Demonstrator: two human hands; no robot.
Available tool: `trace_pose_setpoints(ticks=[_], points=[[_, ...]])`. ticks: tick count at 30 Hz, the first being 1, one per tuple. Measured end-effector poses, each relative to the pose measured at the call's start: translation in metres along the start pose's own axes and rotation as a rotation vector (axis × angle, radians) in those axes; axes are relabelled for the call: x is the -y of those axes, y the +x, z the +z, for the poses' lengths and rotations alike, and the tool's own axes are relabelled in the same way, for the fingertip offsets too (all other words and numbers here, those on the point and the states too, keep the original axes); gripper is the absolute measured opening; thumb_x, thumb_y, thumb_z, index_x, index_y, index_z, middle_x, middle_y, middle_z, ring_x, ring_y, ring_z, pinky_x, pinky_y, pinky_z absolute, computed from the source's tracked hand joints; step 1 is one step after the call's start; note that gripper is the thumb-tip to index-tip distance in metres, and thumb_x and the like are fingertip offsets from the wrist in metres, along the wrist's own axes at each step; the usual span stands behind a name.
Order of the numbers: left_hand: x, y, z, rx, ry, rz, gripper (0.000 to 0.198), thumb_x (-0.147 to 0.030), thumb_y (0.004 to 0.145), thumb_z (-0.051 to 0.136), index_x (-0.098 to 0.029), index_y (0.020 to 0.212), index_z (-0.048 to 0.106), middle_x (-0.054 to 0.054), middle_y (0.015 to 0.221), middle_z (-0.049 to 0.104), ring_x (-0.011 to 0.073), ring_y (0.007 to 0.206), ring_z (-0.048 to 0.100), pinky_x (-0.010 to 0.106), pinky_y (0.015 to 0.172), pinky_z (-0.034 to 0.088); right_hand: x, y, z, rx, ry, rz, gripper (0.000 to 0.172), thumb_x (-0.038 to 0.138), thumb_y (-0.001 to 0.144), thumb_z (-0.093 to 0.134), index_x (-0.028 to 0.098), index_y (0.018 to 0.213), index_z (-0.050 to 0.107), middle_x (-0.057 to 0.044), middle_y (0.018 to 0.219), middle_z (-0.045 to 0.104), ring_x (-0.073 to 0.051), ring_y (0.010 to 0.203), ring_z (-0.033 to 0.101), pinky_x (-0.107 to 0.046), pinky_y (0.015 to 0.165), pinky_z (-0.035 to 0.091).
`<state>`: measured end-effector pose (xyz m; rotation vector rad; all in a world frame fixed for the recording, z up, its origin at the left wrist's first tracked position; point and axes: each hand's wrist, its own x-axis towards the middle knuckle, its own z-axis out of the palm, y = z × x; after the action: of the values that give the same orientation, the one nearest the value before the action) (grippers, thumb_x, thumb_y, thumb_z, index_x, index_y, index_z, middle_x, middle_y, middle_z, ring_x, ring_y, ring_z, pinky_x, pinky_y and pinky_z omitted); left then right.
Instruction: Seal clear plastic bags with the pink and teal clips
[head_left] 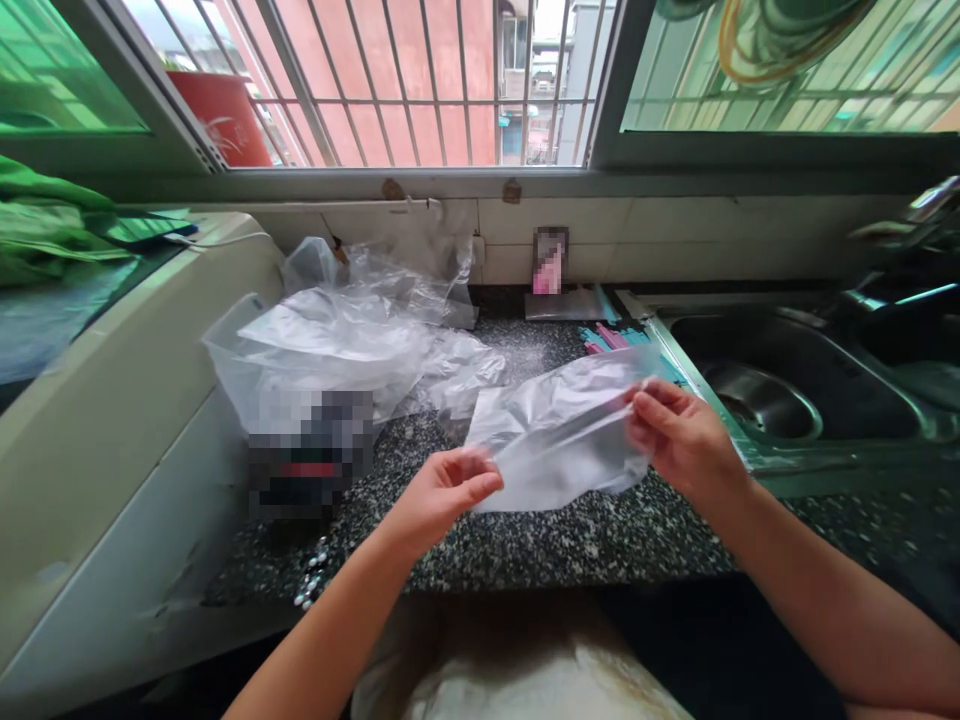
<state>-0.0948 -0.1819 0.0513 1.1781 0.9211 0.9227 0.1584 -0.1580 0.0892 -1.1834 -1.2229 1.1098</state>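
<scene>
A clear plastic bag (559, 470) is stretched between my two hands above the speckled black countertop (510, 555). My left hand (457, 485) pinches its left edge between thumb and fingers. At the opposite edge, my right hand (679, 430) grips the bag with thumb and fingertips. Behind the bag lie several pink and light-blue strips (615, 338), partly covered by it. To the left, a heap of crumpled clear plastic bags (337, 330) spreads over a translucent tub (232, 370).
A steel sink (757, 400) with a faucet (900, 290) is on the right. A blurred dark object (311, 455) sits at the left, near some small shiny pieces (311, 575). Against the tiled wall stands a blurred phone-like item (550, 260). A cream-coloured appliance (112, 400) borders the left side.
</scene>
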Motion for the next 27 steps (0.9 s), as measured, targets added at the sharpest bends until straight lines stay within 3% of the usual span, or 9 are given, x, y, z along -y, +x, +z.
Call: trace_pose_setpoints(ticks=[2,5,8,12,17,20,22,27], points=[[-0.006,-0.002,0.000,-0.078,-0.086,0.006,0.031,-0.041,0.060,0.072,-0.014,0.060,0.058,-0.003,0.053,0.047,0.0058,0.049,0.038,0.020,0.049,0.032,-0.001,-0.005,0.000,0.057,-0.009,-0.007,0.051,0.070,0.064,0.054,0.025,0.089,0.057,-0.007,0.086,0.063,-0.017,0.066,0.057,-0.031,0.056,0.048],[-0.013,-0.003,0.004,-0.230,-0.215,0.013,0.034,-0.042,0.054,0.075,-0.014,0.061,0.056,-0.004,0.051,0.046,0.0053,0.047,0.039,0.019,0.047,0.031,-0.018,-0.017,0.005,0.139,0.017,0.001,0.068,0.077,0.059,0.052,0.023,0.100,0.059,-0.010,0.102,0.063,-0.024,0.090,0.060,-0.035,0.075,0.050],[-0.017,-0.001,0.007,-0.275,-0.229,-0.003,0.036,-0.041,0.052,0.076,-0.013,0.059,0.055,-0.004,0.051,0.046,0.0047,0.047,0.038,0.018,0.046,0.031,-0.040,-0.030,0.015,0.206,-0.063,0.057,0.054,0.063,0.061,0.064,0.021,0.095,0.062,-0.008,0.095,0.066,-0.023,0.089,0.061,-0.034,0.079,0.049],[-0.024,0.002,0.001,-0.249,-0.179,0.011,0.034,-0.039,0.055,0.075,-0.012,0.059,0.056,-0.004,0.051,0.046,0.0044,0.048,0.038,0.018,0.047,0.031,-0.047,-0.033,0.024,0.117,-0.206,0.021,0.029,0.047,0.069,0.065,0.018,0.075,0.064,-0.005,0.076,0.066,-0.018,0.074,0.059,-0.031,0.073,0.048],[-0.031,0.003,-0.012,-0.326,-0.191,0.064,0.032,-0.039,0.055,0.075,-0.012,0.062,0.058,-0.003,0.052,0.048,0.0045,0.046,0.039,0.018,0.046,0.032,-0.034,-0.025,0.025,0.158,-0.196,-0.041,0.029,0.046,0.075,0.058,0.018,0.070,0.064,-0.003,0.070,0.063,-0.016,0.068,0.057,-0.027,0.065,0.047],[-0.024,0.001,-0.016,-0.339,-0.229,0.153,0.043,-0.051,0.056,0.071,-0.015,0.079,0.064,0.002,0.069,0.059,0.0096,0.059,0.051,0.022,0.054,0.041,-0.033,-0.022,0.025,0.144,-0.120,-0.065,0.026,0.045,0.076,0.057,0.020,0.073,0.066,-0.003,0.074,0.065,-0.017,0.072,0.059,-0.029,0.071,0.048],[-0.016,0.000,-0.017,-0.312,-0.138,0.157,0.048,-0.052,0.055,0.071,-0.016,0.086,0.065,0.004,0.076,0.062,0.0122,0.066,0.054,0.023,0.060,0.043,-0.034,-0.019,0.025,0.103,-0.050,-0.054,0.025,0.043,0.077,0.056,0.021,0.075,0.066,-0.004,0.076,0.067,-0.018,0.075,0.061,-0.032,0.076,0.049],[-0.008,-0.001,-0.020,-0.346,0.095,0.100,0.027,-0.038,0.063,0.071,-0.013,0.064,0.061,0.000,0.063,0.057,0.0097,0.061,0.048,0.021,0.061,0.039,-0.033,-0.012,0.021,0.079,-0.097,-0.061,0.023,0.039,0.078,0.056,0.020,0.072,0.067,-0.003,0.075,0.067,-0.018,0.074,0.061,-0.031,0.075,0.047]])
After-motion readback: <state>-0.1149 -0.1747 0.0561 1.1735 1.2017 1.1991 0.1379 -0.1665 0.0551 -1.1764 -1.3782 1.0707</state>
